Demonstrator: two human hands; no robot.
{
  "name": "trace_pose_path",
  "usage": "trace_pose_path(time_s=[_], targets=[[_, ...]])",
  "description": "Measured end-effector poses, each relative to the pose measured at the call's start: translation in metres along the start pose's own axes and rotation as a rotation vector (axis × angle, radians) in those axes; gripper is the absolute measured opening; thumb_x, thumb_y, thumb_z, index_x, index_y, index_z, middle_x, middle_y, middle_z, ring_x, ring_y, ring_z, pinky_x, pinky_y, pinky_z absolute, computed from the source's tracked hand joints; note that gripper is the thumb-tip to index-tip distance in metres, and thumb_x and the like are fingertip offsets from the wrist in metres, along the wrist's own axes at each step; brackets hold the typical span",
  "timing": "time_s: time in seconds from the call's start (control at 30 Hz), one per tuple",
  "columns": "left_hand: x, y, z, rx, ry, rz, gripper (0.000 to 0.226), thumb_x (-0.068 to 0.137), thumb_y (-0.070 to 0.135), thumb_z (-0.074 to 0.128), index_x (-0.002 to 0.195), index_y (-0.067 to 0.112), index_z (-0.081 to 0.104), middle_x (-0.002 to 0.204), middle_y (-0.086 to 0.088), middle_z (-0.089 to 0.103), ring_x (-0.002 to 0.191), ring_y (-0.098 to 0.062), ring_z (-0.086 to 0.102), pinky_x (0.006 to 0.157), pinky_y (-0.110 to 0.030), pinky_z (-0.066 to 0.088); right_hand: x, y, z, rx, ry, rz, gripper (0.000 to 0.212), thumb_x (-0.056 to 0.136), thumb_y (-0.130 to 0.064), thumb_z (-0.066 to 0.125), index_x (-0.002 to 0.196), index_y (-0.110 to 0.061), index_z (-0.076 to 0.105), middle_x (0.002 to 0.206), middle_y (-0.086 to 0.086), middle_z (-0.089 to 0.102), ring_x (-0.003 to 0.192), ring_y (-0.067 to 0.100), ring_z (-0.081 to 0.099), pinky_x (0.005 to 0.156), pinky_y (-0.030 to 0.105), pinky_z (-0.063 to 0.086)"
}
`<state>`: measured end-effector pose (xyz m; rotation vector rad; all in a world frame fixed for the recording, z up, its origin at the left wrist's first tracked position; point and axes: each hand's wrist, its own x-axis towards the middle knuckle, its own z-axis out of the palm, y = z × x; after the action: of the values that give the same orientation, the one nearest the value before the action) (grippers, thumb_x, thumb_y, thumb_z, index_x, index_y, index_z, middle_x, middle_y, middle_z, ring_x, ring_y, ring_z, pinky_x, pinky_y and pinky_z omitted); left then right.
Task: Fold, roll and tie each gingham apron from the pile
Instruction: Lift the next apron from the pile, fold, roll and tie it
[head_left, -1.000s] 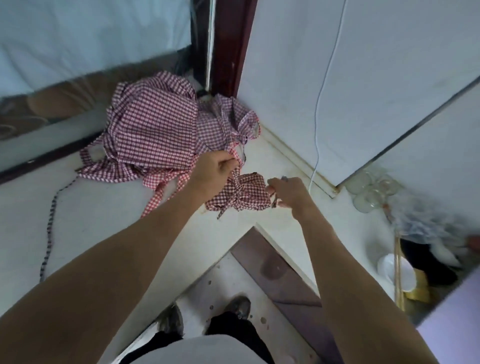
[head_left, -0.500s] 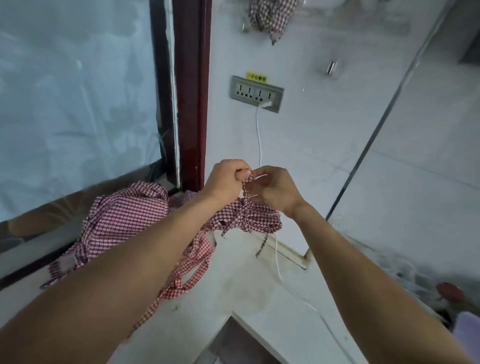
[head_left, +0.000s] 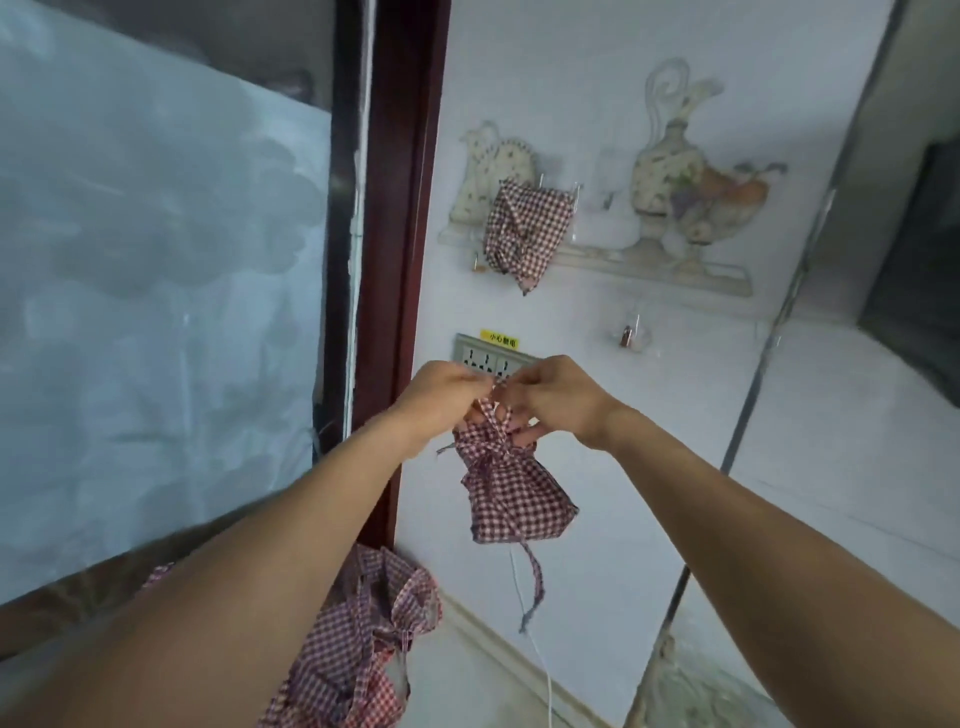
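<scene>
- Nearest, at the bottom of view, the pile (head_left: 358, 654) of untied aprons lies on the table
- Above it, left hand (head_left: 441, 397) and right hand (head_left: 553, 397) meet level, fingers pinching the strap (head_left: 493, 410)
- Straight below the fingers hangs the rolled apron (head_left: 511, 499), long axis vertical, one tie end trailing down
- Farthest, another tied bundle (head_left: 524, 228) hangs on the wall hooks, up and ahead of both hands

Tied apron bundle (head_left: 511, 499): red-white gingham, rolled compact, hangs just below the grip by its strap, loose tail dangling under it. Apron pile (head_left: 363, 644) crumpled well below. Another tied bundle (head_left: 527, 226) hangs on wall above.
</scene>
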<state>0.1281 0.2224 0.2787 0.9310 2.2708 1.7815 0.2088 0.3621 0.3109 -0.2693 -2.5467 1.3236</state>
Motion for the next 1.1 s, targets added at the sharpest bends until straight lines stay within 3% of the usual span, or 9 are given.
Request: trace_pose_path(time_s=[0.07, 0.2, 0.4, 0.5, 0.63, 0.73, 0.8, 0.93, 1.1], targets=[[0.016, 0.012, -0.016, -0.246, -0.027, -0.055, 0.02, 0.097, 0.018, 0.06, 0.099, 0.0, 0.07, 0.09, -0.013, 0.069, 0.068, -0.018, 0.062, 0.061, -0.027, 0.043, 0.016, -0.018, -0.008, 0.053, 0.035, -0.036, 0.017, 0.089, -0.016, 0.075, 0.091, 0.001, 0.072, 0.078, 0.014, 0.067, 0.066, 0.019, 0.067, 0.061, 0.034, 0.061], [0.051, 0.03, -0.043, -0.258, -0.01, 0.018, 0.028, 0.1, 0.019, 0.056, 0.108, -0.005, 0.065, 0.078, -0.008, 0.057, 0.056, -0.016, 0.054, 0.053, -0.025, 0.045, 0.053, -0.049, -0.011, 0.082, 0.092, -0.09, 0.014, 0.094, -0.015, 0.068, 0.085, -0.004, 0.069, 0.078, 0.011, 0.069, 0.06, 0.017, 0.067, 0.059, 0.032, 0.061], [0.129, 0.034, -0.084, 0.103, 0.057, 0.194, 0.023, 0.099, 0.019, 0.056, 0.095, 0.0, 0.07, 0.069, -0.007, 0.055, 0.053, -0.015, 0.046, 0.048, -0.022, 0.041, 0.127, -0.079, 0.002, 0.072, 0.244, -0.096, 0.022, 0.099, -0.014, 0.06, 0.088, 0.003, 0.067, 0.074, 0.012, 0.068, 0.058, 0.023, 0.068, 0.059, 0.04, 0.062], [0.174, 0.025, -0.098, 0.27, 0.126, 0.292, 0.026, 0.096, 0.025, 0.061, 0.088, 0.002, 0.071, 0.075, -0.007, 0.067, 0.066, -0.016, 0.057, 0.06, -0.025, 0.043, 0.161, -0.086, 0.008, 0.029, 0.314, -0.075, 0.026, 0.097, -0.017, 0.064, 0.081, 0.003, 0.069, 0.075, 0.014, 0.073, 0.063, 0.025, 0.073, 0.064, 0.042, 0.063], [0.232, 0.007, -0.107, 0.31, 0.19, 0.332, 0.025, 0.094, 0.03, 0.064, 0.082, 0.009, 0.069, 0.077, 0.0, 0.066, 0.076, -0.02, 0.063, 0.069, -0.027, 0.044, 0.206, -0.089, 0.019, -0.02, 0.433, -0.05, 0.027, 0.096, -0.012, 0.064, 0.073, 0.001, 0.068, 0.073, 0.018, 0.073, 0.054, 0.019, 0.071, 0.055, 0.033, 0.062], [0.258, 0.001, -0.101, 0.348, 0.218, 0.336, 0.033, 0.094, 0.036, 0.064, 0.08, 0.006, 0.066, 0.079, -0.007, 0.069, 0.076, -0.027, 0.065, 0.07, -0.036, 0.052, 0.238, -0.081, 0.022, -0.16, 0.612, -0.056, 0.029, 0.092, -0.008, 0.061, 0.067, 0.004, 0.07, 0.064, 0.018, 0.07, 0.057, 0.028, 0.071, 0.057, 0.045, 0.062], [0.276, -0.002, -0.093, 0.38, 0.228, 0.325, 0.034, 0.095, 0.042, 0.061, 0.082, 0.01, 0.064, 0.086, -0.009, 0.07, 0.079, -0.03, 0.066, 0.073, -0.04, 0.054, 0.254, -0.079, 0.023, -0.246, 0.686, -0.055, 0.028, 0.091, -0.008, 0.058, 0.071, 0.007, 0.07, 0.065, 0.018, 0.07, 0.061, 0.031, 0.071, 0.058, 0.047, 0.062], [0.306, -0.004, -0.075, 0.308, 0.228, 0.311, 0.031, 0.093, 0.046, 0.062, 0.084, 0.017, 0.066, 0.089, -0.01, 0.073, 0.079, -0.03, 0.068, 0.076, -0.038, 0.055, 0.269, -0.08, 0.021, -0.406, 0.754, -0.079, 0.01, 0.092, -0.009, 0.054, 0.085, -0.009, 0.063, 0.077, 0.012, 0.065, 0.07, 0.026, 0.067, 0.046, 0.023, 0.044], [0.327, -0.012, -0.061, 0.152, 0.257, 0.273, 0.024, 0.085, 0.043, 0.071, 0.079, 0.019, 0.072, 0.086, -0.005, 0.074, 0.082, -0.023, 0.068, 0.077, -0.033, 0.055, 0.277, -0.077, 0.019, -0.568, 0.762, -0.093, 0.021, 0.093, -0.004, 0.052, 0.11, 0.0, 0.065, 0.097, 0.016, 0.067, 0.086, 0.03, 0.065, 0.069, 0.029, 0.048]])
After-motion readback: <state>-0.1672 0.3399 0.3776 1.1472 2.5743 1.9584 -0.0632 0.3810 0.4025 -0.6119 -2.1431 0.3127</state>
